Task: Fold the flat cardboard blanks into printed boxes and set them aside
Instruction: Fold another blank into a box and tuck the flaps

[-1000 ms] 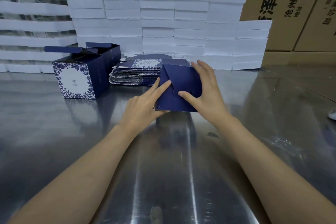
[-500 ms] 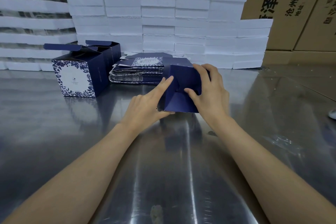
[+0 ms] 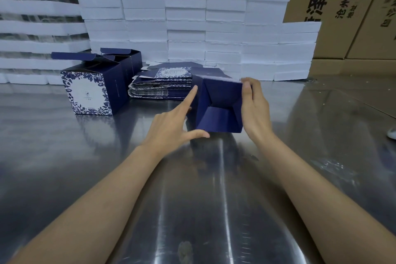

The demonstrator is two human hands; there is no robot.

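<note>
Since the earlier frame, the navy box (image 3: 218, 106) has turned so its bottom flaps face me, and my left forefinger has slid from the flap face to the box's left edge. Left hand (image 3: 171, 123): fingers extended, forefinger tip touching the upper left edge, thumb pointing at the lower left corner; nothing gripped. Right hand (image 3: 255, 107): fingers curled round the box's right side, thumb pressed on the front right edge. Box position: on the steel surface (image 3: 107, 167), between both hands, just right of the stack of flat blanks (image 3: 162, 83). Appearance: plain dark blue, four flaps folded inward, forming a recessed centre. Left of the blanks stand finished printed boxes (image 3: 94, 90), lids raised.
</note>
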